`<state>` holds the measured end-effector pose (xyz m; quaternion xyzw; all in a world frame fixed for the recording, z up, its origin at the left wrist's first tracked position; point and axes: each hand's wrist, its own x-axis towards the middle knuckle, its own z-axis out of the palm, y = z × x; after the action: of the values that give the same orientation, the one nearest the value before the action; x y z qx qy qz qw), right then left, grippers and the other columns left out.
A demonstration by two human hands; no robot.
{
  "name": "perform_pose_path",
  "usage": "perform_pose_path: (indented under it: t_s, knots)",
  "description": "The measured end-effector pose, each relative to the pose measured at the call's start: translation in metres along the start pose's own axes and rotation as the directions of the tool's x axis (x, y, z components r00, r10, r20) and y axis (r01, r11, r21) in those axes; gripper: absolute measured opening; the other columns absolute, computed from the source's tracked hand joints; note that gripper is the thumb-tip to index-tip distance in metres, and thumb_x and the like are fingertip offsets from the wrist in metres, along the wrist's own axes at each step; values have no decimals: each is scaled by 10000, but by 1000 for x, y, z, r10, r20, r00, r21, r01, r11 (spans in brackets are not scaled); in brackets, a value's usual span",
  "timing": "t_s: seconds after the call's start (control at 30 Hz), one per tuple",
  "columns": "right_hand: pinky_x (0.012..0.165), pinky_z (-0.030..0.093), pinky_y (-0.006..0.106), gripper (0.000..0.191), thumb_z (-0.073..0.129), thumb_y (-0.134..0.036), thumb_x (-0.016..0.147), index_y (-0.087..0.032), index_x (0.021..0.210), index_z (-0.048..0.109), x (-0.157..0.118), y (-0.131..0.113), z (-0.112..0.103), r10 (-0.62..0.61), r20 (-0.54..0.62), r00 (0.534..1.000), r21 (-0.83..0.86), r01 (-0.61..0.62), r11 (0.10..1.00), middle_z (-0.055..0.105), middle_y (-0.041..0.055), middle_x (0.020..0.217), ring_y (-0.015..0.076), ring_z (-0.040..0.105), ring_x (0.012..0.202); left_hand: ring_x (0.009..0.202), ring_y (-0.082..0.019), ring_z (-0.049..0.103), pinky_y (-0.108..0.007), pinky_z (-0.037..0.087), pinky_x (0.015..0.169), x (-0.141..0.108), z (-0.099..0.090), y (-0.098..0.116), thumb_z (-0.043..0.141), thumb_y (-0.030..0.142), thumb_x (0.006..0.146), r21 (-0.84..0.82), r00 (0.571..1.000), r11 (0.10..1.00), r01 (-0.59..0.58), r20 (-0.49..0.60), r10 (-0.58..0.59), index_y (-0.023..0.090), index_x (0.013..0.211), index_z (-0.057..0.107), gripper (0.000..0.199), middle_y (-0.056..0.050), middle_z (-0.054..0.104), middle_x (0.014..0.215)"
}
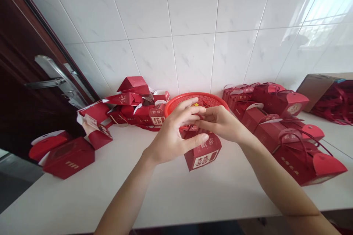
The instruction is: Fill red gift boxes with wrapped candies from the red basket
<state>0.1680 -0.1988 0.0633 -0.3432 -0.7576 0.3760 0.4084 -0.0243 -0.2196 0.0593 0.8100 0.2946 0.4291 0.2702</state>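
A red gift box [204, 154] with gold lettering and a pale double-happiness panel is in front of me, in the middle of the white table. Over its top, my left hand [180, 126] has its fingers stretched out and its thumb held apart, by the box's near face. My right hand [220, 122] comes in from the other side, fingertips pinched together at the red cord of the box. The fingers of both hands overlap there and hide most of the cord and the top flaps. Just behind the hands stands a red plastic basket [176, 100] with small red and yellow items inside.
Several red boxes with cord handles [292, 158] stand along the right. On the left are folded and partly open boxes [129, 112], with another box [70, 158] nearer the table's left edge. A cardboard carton of red cords [317, 91] sits far right. A tiled wall bounds the back.
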Motion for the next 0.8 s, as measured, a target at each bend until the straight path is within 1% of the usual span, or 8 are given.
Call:
perform_pose_path:
  t_s: [0.17, 0.3, 0.37, 0.43, 0.53, 0.6, 0.7, 0.8]
  knots:
    - [493, 401, 236, 128, 640, -254, 822, -159, 763, 701, 5, 2, 1, 38, -106, 994, -48, -43, 998, 651, 4, 629, 139, 594, 585, 1162, -248, 650, -455, 574, 1010, 4, 11, -3, 775, 244, 802, 217, 984, 973, -83, -136, 115, 291, 1275, 598, 507, -62, 499, 1458]
    - [509, 445, 239, 130, 635, -227, 800, -164, 686, 641, 7, 6, 2, 61, -161, 985, 15, -59, 998, 647, 1, 610, 150, 632, 582, 1266, -286, 566, -481, 533, 1029, 7, 18, -7, 775, 224, 787, 393, 970, 919, -2, -223, 97, 279, 1310, 550, 572, -90, 508, 1400]
    - [558, 507, 259, 118, 644, -230, 798, -167, 698, 637, 6, 5, 1, 77, -192, 978, 95, -59, 994, 676, 16, 644, 175, 679, 626, 1288, -291, 538, -462, 522, 1024, 9, 19, -11, 799, 265, 771, 397, 980, 916, 59, -199, 23, 270, 1320, 533, 610, -96, 512, 1374]
    - [589, 541, 271, 111, 656, -234, 796, -169, 709, 632, 5, 2, 0, 93, -227, 969, 150, -60, 987, 692, 22, 667, 185, 699, 645, 1220, -273, 574, -424, 533, 977, 10, 19, -15, 799, 364, 780, 344, 990, 932, 113, -123, -74, 249, 1237, 575, 522, -88, 544, 1308]
    - [584, 545, 266, 137, 670, -250, 801, -172, 704, 615, 3, -1, -1, 91, -277, 956, 187, -39, 982, 692, 20, 664, 174, 693, 623, 1002, -230, 630, -363, 541, 825, 12, 19, -20, 710, 489, 843, 279, 979, 939, 200, -22, -202, 216, 975, 614, 318, -60, 607, 1107]
    - [572, 533, 259, 162, 680, -277, 812, -173, 712, 608, 3, -2, -1, 82, -289, 954, 200, -24, 979, 680, 14, 637, 164, 679, 599, 849, -202, 618, -328, 509, 705, 13, 19, -23, 670, 516, 861, 255, 963, 933, 254, 19, -268, 213, 872, 584, 316, -27, 616, 940]
    - [566, 512, 254, 198, 675, -323, 837, -180, 730, 590, 3, 1, 1, 65, -281, 957, 205, -6, 979, 670, 8, 631, 149, 653, 588, 704, -171, 570, -291, 434, 587, 14, 21, -26, 677, 534, 843, 215, 941, 924, 315, 54, -333, 215, 827, 565, 338, 16, 589, 791]
    - [592, 507, 254, 242, 654, -355, 866, -193, 724, 544, 3, 3, 3, 32, -286, 958, 189, 23, 982, 685, 14, 693, 142, 646, 631, 679, -166, 556, -286, 418, 580, 15, 24, -28, 692, 536, 827, 203, 935, 919, 338, 36, -352, 209, 822, 579, 346, 19, 585, 761]
